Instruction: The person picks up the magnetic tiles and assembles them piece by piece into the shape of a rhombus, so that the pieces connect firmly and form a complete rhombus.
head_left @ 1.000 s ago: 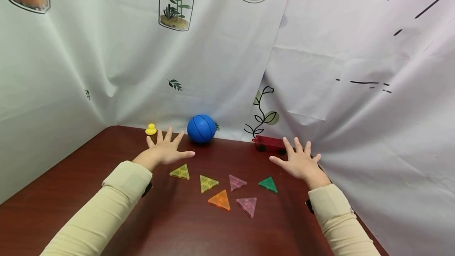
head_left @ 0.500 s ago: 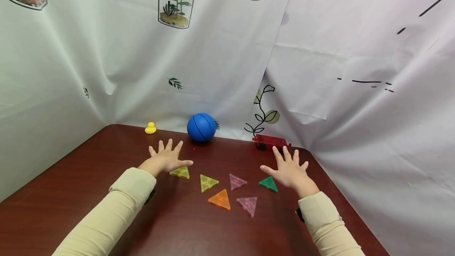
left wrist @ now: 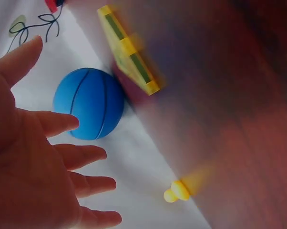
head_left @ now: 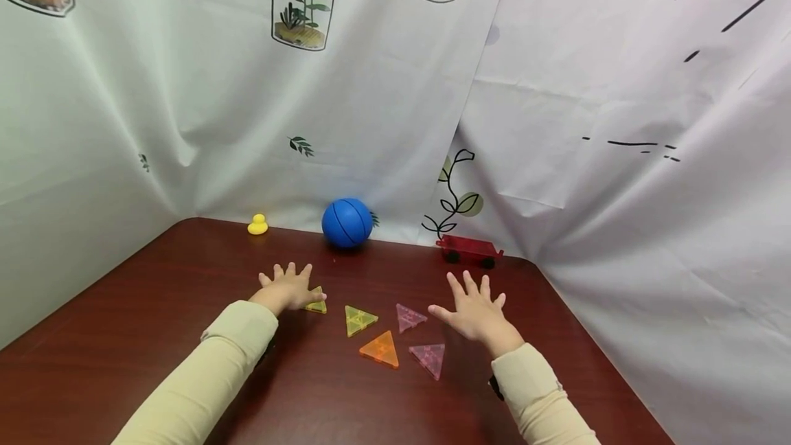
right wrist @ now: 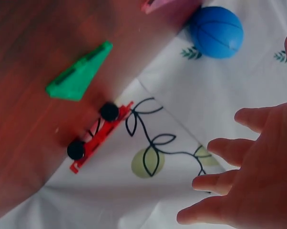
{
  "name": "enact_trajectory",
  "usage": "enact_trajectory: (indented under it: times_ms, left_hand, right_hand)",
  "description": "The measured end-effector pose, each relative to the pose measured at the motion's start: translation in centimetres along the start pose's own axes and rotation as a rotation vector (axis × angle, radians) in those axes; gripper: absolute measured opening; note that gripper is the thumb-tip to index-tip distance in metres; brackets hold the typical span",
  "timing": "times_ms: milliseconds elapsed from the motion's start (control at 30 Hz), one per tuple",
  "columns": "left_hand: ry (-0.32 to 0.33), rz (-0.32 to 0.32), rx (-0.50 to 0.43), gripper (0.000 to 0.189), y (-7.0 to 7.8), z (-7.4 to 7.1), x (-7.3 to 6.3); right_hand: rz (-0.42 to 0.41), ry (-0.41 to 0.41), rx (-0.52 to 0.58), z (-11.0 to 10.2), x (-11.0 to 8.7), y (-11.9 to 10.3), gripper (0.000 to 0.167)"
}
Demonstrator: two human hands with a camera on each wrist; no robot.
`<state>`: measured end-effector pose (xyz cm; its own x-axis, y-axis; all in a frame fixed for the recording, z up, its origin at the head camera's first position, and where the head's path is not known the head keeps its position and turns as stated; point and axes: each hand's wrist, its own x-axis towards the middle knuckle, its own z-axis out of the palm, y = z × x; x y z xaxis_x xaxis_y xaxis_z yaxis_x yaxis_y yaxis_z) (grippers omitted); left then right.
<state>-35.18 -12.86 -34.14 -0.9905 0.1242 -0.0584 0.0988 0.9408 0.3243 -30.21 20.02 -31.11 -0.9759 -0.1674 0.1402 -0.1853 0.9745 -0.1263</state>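
Note:
My left hand (head_left: 287, 291), fingers spread, hovers over a yellow triangular tile (head_left: 318, 304) and partly covers it; the same tile (left wrist: 127, 50) shows edge-on in the left wrist view. Fingers apart too, my right hand (head_left: 477, 311) holds nothing and hides the green triangular tile in the head view. That green tile (right wrist: 80, 72) appears in the right wrist view. Between the hands lie a second yellow tile (head_left: 360, 321), an orange tile (head_left: 380, 349) and two pink tiles, one farther back (head_left: 409, 318) and one nearer (head_left: 430, 359).
Along the back edge of the dark red table (head_left: 346, 411) stand a yellow rubber duck (head_left: 257, 224), a blue ball (head_left: 347, 223) and a red toy wagon (head_left: 469, 249) with black wheels. A white printed curtain (head_left: 383, 101) hangs behind and at both sides.
Both hands have come down lower and nearer the tiles. The right hand has shifted left, across the green tile, uncovering the red wagon. The tiles stay where they were.

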Motion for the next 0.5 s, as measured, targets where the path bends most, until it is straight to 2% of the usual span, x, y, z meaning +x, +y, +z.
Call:
enact_trajectory:
  times_ms: [200,367,500]
  left_hand:
    - [0.001,-0.044,0.019,0.071,0.1,0.5,0.4]
    - [-0.018,-0.097,0.029,0.046,0.6,0.9,1.1]
    - [-0.028,-0.120,0.034,0.042,1.0,1.4,1.5]
  right_hand:
    - [-0.028,0.008,-0.006,1.3,0.4,-1.5,0.080]
    - [-0.071,-0.002,-0.013,2.1,0.9,-2.8,0.075]
    - [-0.105,-0.033,-0.017,2.7,1.1,-4.1,0.073]
